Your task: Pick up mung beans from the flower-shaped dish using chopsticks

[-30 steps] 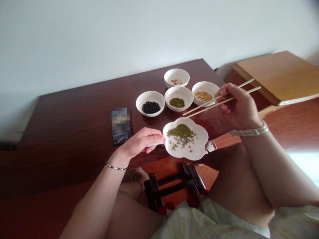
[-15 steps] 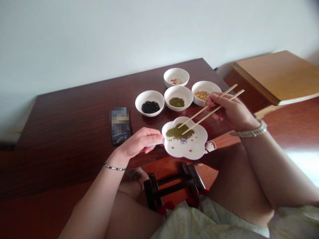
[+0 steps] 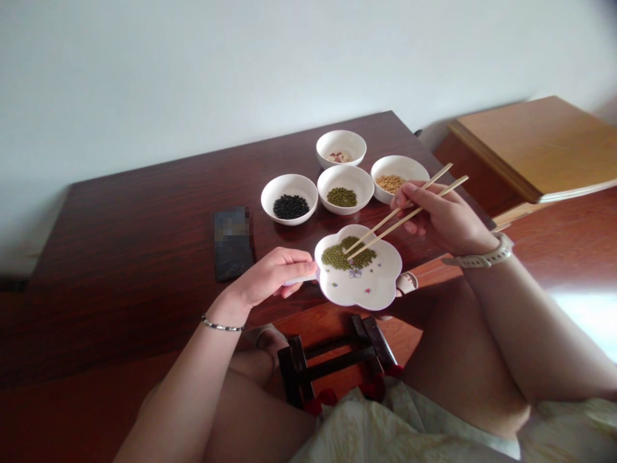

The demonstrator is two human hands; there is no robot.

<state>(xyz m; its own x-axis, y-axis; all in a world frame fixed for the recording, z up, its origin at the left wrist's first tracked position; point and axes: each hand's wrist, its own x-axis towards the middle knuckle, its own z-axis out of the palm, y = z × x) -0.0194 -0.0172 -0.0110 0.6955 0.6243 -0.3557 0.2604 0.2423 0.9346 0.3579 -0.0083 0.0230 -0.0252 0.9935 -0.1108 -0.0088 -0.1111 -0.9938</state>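
My left hand is closed round the handle of a white flower-shaped dish, which it holds at the table's near edge. Small green beans, like mung beans, lie heaped on the dish's far left side. In my right hand is a pair of chopsticks, their tips slightly apart and down among the beans. Beyond the dish stand white bowls: one with black beans, one with green beans, one with yellow beans, and one with pale and reddish pieces.
The dark wooden table stands against a pale wall. A phone lies left of the bowls. To the right is a lighter wooden piece of furniture. A dark stool frame shows below, between my legs.
The chopstick tips have shifted a little left and come closer together in the green beans. My right hand has moved slightly left. The phone's screen has darkened.
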